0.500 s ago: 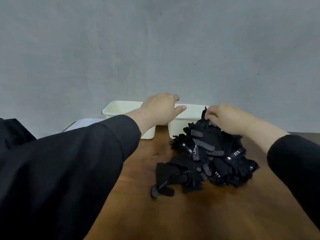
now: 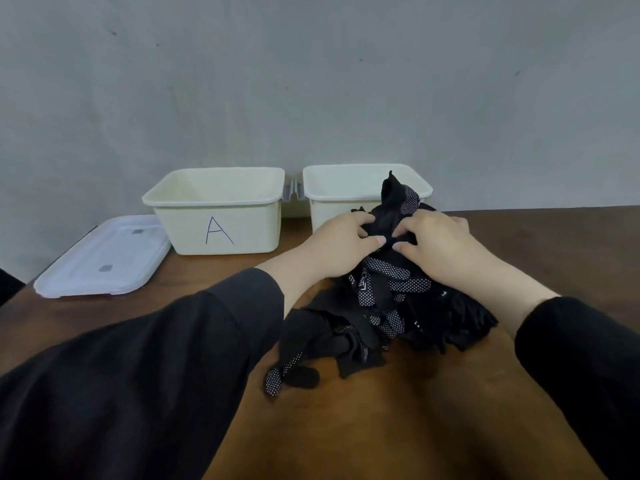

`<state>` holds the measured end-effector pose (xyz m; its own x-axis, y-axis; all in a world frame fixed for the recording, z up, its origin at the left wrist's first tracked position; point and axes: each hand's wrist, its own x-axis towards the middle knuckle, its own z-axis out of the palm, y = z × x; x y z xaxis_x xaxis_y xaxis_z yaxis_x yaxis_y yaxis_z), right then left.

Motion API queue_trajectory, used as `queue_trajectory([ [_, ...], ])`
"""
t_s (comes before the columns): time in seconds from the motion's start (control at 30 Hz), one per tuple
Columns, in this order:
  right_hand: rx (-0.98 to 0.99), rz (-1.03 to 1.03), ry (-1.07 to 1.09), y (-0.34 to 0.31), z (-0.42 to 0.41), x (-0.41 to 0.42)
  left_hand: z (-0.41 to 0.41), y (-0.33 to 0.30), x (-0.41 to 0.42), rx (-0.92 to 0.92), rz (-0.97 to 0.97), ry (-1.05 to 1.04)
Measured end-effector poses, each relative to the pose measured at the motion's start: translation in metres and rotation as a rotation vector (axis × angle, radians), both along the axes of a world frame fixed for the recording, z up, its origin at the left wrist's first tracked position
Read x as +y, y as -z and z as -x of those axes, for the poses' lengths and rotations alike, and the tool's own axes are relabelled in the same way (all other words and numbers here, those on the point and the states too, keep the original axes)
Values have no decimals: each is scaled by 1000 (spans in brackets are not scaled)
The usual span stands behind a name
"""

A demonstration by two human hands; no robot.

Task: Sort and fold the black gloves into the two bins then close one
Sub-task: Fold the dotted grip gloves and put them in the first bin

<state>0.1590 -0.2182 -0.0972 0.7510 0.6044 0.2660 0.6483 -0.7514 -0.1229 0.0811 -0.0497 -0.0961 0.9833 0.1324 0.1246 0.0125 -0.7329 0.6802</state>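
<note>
A heap of black gloves (image 2: 391, 306) with white-dotted palms lies on the brown table in front of two cream bins. My left hand (image 2: 341, 247) and my right hand (image 2: 440, 242) both pinch one black glove (image 2: 398, 206) at the top of the heap, and its end sticks up between them. The left bin (image 2: 221, 216) is marked "A" and looks empty. The right bin (image 2: 346, 188) stands just behind the heap, its front wall partly hidden by the gloves and my hands.
A translucent white lid (image 2: 104, 258) lies flat on the table to the left of bin A. A grey wall rises directly behind the bins. Bare wooden table (image 2: 398, 427) stretches toward me in front of the heap.
My left hand has come off the bins' rims and moved down and right onto the heap. Both hands now hold the top glove together. The camera view has shifted.
</note>
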Motion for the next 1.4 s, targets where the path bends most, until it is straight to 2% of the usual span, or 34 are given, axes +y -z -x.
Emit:
queue_trajectory([
  [0.17, 6, -298, -92, -11, 7, 16, 2, 17, 12, -150, 157, -53],
  [0.3, 31, -499, -151, -39, 24, 40, 19, 7, 31, -402, 501, -151],
  [0.37, 119, -621, -171, -53, 34, 60, 32, -7, 48, -459, 666, -171],
  [0.43, 230, -755, -240, -62, 44, 88, 48, -20, 72, -490, 706, -173],
  [0.5, 404, -902, -314, -65, 55, 121, 66, -26, 103, -477, 669, -189],
  [0.67, 832, -1087, -343, -35, 77, 201, 118, -4, 192, -186, 489, -322],
  [0.77, 1047, -1168, -253, 6, 89, 237, 142, 25, 230, -136, 589, -444],
  [0.83, 1111, -1133, -160, 40, 96, 251, 148, 51, 246, -101, 628, -457],
  [0.87, 1083, -1070, -113, 58, 99, 254, 148, 69, 254, -85, 552, -471],
  [0.93, 918, -850, -44, 90, 105, 254, 146, 101, 262, -83, 148, -526],
  [0.97, 818, -703, -36, 102, 107, 252, 146, 111, 263, -138, -41, -561],
  [1.0, 730, -569, -45, 109, 110, 251, 146, 115, 263, -222, -99, -585],
  [1.07, 626, -427, -69, 115, 111, 250, 148, 113, 266, -370, 22, -581],
  [1.1, 619, -412, -68, 115, 109, 250, 151, 112, 268, -384, 70, -528],
  [1.17, 659, -478, -37, 116, 106, 250, 158, 109, 266, -249, 65, -283],
  [1.23, 744, -620, 15, 118, 105, 249, 162, 114, 259, 6, -52, -15],
  [1.27, 806, -712, 35, 118, 106, 249, 161, 120, 256, 105, -127, 43],
  [1.33, 972, -929, 41, 117, 110, 249, 157, 131, 252, 143, -238, 25],
  [1.4, 1125, -1104, 22, 115, 112, 250, 151, 133, 247, 50, -310, -15],
])
